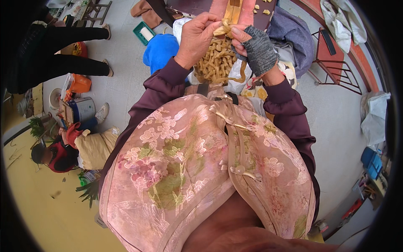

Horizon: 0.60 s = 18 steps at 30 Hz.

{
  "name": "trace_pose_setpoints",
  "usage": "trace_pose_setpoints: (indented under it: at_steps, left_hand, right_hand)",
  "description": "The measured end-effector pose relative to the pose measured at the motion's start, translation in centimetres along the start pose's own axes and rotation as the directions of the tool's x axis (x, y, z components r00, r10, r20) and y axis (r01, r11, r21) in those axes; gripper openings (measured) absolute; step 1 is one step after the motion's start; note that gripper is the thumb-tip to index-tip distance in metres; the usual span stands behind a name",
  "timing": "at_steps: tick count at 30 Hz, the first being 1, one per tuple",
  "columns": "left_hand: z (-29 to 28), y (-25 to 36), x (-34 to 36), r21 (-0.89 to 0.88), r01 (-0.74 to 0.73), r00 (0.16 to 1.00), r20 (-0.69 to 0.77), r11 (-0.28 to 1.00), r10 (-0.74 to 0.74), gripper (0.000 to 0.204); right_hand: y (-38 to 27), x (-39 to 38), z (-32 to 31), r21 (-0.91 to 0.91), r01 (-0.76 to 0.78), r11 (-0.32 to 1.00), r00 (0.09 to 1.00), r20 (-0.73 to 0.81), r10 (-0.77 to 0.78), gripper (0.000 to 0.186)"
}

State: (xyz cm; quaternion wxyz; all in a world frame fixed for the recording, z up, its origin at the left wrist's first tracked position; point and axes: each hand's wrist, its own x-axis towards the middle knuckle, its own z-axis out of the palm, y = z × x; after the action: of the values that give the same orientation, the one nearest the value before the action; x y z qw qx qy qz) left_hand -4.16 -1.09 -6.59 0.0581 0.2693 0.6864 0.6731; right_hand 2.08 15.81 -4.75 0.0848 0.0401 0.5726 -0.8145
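A tan, yellowish strip tied in a knot (224, 28) is held up between my two hands over the pile. My left hand (196, 38) pinches its left side between thumb and fingers. On the other side, my right hand (257, 48), in a grey knitted fingerless glove, closes thumb and fingers on the same knot. A long brownish strand (242, 72) hangs below the right hand and curves over the pile's near edge. Under my hands lies a heap of similar knotted tan pieces (215, 62), with white plastic showing at its sides.
Beyond my hands, a dark table (191, 6) bears a pink strip and small yellow pieces. A blue bundle (161, 51) and green tray (144, 32) lie to the left. A red folding chair (333, 59) stands right. Two other people are at the left, near an orange bucket (79, 83).
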Motion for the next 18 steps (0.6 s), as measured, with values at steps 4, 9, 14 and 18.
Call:
trace_pose_setpoints:
  at_steps: [4,9,14,18]
  left_hand:
    - [1.0,1.9,-0.4,-0.057,-0.010,1.000,0.016,0.998,0.011,0.015]
    - [0.9,1.0,-0.2,-0.104,0.028,0.999,0.026,0.994,-0.025,0.012]
    - [-0.4,3.1,-0.7,0.000,-0.005,0.998,0.059,1.000,0.005,0.009]
    - [-0.6,3.2,-1.4,-0.057,0.060,0.998,0.032,0.997,-0.058,0.008]
  right_hand:
    - [0.4,0.4,-0.4,-0.196,0.048,0.979,0.989,-0.131,-0.075,0.032]
    - [0.4,0.2,-0.6,0.003,0.037,0.999,0.994,-0.101,-0.036,0.035]
    - [0.4,0.1,-3.8,0.246,0.058,0.967,0.998,-0.049,-0.048,0.041]
    - [0.6,-0.6,-4.5,0.198,0.044,0.979,0.999,0.021,-0.049,0.031]
